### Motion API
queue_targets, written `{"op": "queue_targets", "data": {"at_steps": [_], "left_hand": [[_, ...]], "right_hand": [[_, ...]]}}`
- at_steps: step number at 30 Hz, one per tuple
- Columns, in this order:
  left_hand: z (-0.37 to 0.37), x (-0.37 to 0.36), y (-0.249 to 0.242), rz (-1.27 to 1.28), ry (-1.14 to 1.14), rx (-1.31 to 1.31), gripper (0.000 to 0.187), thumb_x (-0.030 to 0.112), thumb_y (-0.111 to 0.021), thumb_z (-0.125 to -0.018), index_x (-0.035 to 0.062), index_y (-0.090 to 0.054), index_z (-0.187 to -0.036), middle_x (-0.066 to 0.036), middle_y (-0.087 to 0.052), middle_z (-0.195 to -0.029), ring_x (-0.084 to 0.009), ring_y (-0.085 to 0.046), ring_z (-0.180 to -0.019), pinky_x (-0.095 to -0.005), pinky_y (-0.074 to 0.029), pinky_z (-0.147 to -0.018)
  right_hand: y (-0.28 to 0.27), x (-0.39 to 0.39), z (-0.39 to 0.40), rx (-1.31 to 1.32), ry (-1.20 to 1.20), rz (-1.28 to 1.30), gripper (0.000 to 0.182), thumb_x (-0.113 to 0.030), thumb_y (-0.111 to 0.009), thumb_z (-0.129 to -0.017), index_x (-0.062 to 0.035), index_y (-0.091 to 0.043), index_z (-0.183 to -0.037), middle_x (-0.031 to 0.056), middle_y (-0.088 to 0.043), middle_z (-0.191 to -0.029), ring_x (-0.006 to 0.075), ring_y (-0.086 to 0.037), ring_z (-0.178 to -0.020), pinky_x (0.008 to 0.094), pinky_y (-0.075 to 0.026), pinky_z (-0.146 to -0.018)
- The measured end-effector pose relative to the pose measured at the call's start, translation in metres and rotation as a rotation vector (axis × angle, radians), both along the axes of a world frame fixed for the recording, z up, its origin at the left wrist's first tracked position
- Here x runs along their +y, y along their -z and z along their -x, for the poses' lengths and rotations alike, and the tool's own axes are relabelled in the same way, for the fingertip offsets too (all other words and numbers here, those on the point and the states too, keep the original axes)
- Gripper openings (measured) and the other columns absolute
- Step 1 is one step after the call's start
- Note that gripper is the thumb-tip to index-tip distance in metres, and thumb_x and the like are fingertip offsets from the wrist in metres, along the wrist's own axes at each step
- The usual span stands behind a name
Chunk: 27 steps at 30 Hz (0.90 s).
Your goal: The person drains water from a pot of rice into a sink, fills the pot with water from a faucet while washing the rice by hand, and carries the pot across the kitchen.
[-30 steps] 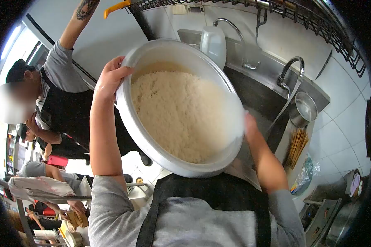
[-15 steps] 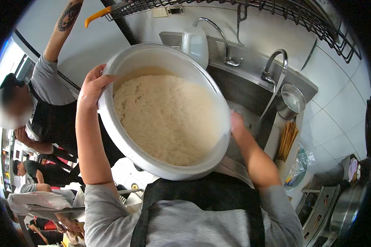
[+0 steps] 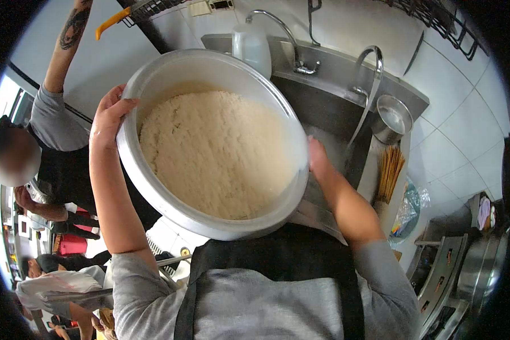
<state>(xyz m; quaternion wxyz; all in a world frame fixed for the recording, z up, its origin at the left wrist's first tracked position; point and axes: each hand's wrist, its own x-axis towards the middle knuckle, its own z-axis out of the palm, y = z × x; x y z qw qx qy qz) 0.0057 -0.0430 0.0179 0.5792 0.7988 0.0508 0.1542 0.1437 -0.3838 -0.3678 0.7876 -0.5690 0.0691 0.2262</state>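
Note:
A large grey metal pot (image 3: 221, 226) is held tilted in front of my chest, its mouth turned up toward me. Pale grains that look like rice (image 3: 209, 153) fill much of its inside. My left hand (image 3: 109, 116) is closed on the rim at the left, thumb over the edge and the other fingers partly hidden outside. On the opposite side, my right hand (image 3: 317, 156) grips the pot, most of its fingers hidden by the wall. Behind the pot lies a metal sink (image 3: 306, 93).
Two taps rise behind the sink, a curved left tap (image 3: 292, 42) and a right tap (image 3: 374, 54). A white jug (image 3: 252, 51), metal container (image 3: 392, 119) and thin sticks (image 3: 390, 170) stand around it. A co-worker (image 3: 62, 153) is close on the left; wire racks (image 3: 436, 22) hang overhead.
The pot and both hands have shifted slightly left and up in view, with the sink and taps shifting similarly. Both hands keep their hold. People in the background have moved.

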Motion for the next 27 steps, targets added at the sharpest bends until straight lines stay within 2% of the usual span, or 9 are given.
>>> {"op": "queue_targets", "data": {"at_steps": [5,8,11,14,17,20,23,26,27], "left_hand": [[0.005,-0.013,-0.005,-0.021,-0.006,-0.004,0.046,0.010,-0.057,-0.070,-0.0073,-0.048,-0.112,-0.015,-0.057,-0.097,-0.0223,-0.057,-0.085,-0.0294,-0.044,-0.079],[-0.001,0.000,-0.003,-0.054,0.029,0.004,0.046,0.010,-0.057,-0.071,-0.0073,-0.048,-0.112,-0.015,-0.057,-0.096,-0.0218,-0.057,-0.085,-0.0295,-0.044,-0.080],[0.002,-0.008,-0.005,-0.064,0.034,0.001,0.044,0.011,-0.057,-0.071,-0.0070,-0.048,-0.111,-0.014,-0.058,-0.094,-0.0206,-0.058,-0.083,-0.0289,-0.044,-0.079],[0.000,-0.003,-0.004,-0.063,0.060,-0.014,0.044,0.010,-0.057,-0.071,-0.0069,-0.048,-0.111,-0.014,-0.058,-0.093,-0.0202,-0.058,-0.082,-0.0285,-0.044,-0.078],[0.001,-0.006,-0.005,-0.058,0.052,-0.012,0.044,0.010,-0.056,-0.071,-0.0070,-0.048,-0.111,-0.014,-0.058,-0.094,-0.0204,-0.058,-0.082,-0.0284,-0.044,-0.078],[0.004,-0.012,-0.007,-0.063,0.025,-0.001,0.045,0.010,-0.056,-0.071,-0.0076,-0.048,-0.112,-0.015,-0.058,-0.095,-0.0211,-0.058,-0.083,-0.0286,-0.044,-0.078],[0.004,-0.009,-0.006,-0.088,0.013,0.003,0.046,0.010,-0.056,-0.072,-0.0083,-0.047,-0.113,-0.015,-0.058,-0.096,-0.0215,-0.058,-0.083,-0.0287,-0.044,-0.078],[0.007,-0.018,-0.009,-0.118,0.016,-0.020,0.046,0.011,-0.057,-0.072,-0.0090,-0.048,-0.112,-0.016,-0.058,-0.097,-0.0206,-0.058,-0.083,-0.0287,-0.045,-0.077],[0.007,-0.015,-0.009,-0.107,0.027,-0.015,0.046,0.010,-0.057,-0.072,-0.0090,-0.048,-0.112,-0.016,-0.058,-0.097,-0.0203,-0.058,-0.083,-0.0285,-0.045,-0.077]], "right_hand": [[-0.046,0.010,0.019,0.248,0.131,-0.399,0.048,-0.030,-0.024,-0.097,0.0085,-0.045,-0.115,0.0210,-0.055,-0.112,0.0309,-0.056,-0.099,0.0401,-0.043,-0.089],[-0.050,0.008,0.028,0.124,0.083,-0.342,0.045,-0.030,-0.028,-0.096,0.0080,-0.045,-0.114,0.0210,-0.054,-0.111,0.0303,-0.056,-0.098,0.0406,-0.045,-0.088],[-0.087,0.012,0.038,0.282,0.220,-0.240,0.046,-0.028,-0.023,-0.096,0.0062,-0.052,-0.108,0.0195,-0.057,-0.107,0.0296,-0.056,-0.097,0.0385,-0.042,-0.091],[-0.085,0.014,0.039,0.311,0.260,-0.284,0.048,-0.029,-0.022,-0.096,0.0067,-0.051,-0.109,0.0199,-0.057,-0.108,0.0295,-0.056,-0.098,0.0383,-0.043,-0.090],[-0.044,0.013,0.024,0.183,0.173,-0.236,0.041,-0.027,-0.030,-0.096,0.0070,-0.045,-0.114,0.0210,-0.055,-0.111,0.0314,-0.056,-0.098,0.0433,-0.045,-0.086],[-0.022,0.012,0.013,0.335,0.138,-0.623,0.040,-0.025,-0.029,-0.096,0.0062,-0.046,-0.115,0.0210,-0.054,-0.112,0.0307,-0.056,-0.098,0.0433,-0.045,-0.086],[-0.007,0.015,0.006,0.297,0.171,-0.427,0.039,-0.021,-0.027,-0.095,0.0055,-0.049,-0.112,0.0204,-0.056,-0.111,0.0300,-0.057,-0.096,0.0425,-0.046,-0.085],[-0.051,0.014,0.028,0.128,0.092,-0.189,0.036,-0.018,-0.029,-0.094,0.0045,-0.054,-0.108,0.0195,-0.058,-0.107,0.0294,-0.059,-0.092,0.0422,-0.047,-0.084],[-0.031,0.013,0.017,-0.081,-0.029,-0.086,0.035,-0.017,-0.030,-0.094,0.0042,-0.054,-0.107,0.0191,-0.059,-0.105,0.0292,-0.059,-0.090,0.0421,-0.048,-0.083]]}}
